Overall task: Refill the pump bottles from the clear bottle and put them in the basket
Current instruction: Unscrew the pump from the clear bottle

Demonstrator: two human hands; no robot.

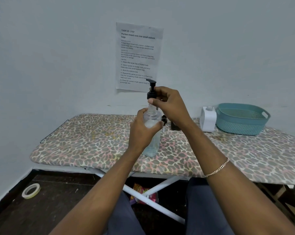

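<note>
Pump bottle [152, 118] gripped by left hand [142, 131], pump top [151, 92] pinched by right hand [168, 106] — white bottle [208, 120] untouched, nothing yet placed in basket [240, 128].

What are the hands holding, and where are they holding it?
The left hand grips the clear pump bottle around its middle. The right hand pinches the black pump by its collar.

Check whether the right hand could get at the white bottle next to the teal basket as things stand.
Probably yes, once freed. The right hand grips the black pump of the clear bottle and must let go first; the white bottle by the teal basket stands unblocked on that side.
</note>
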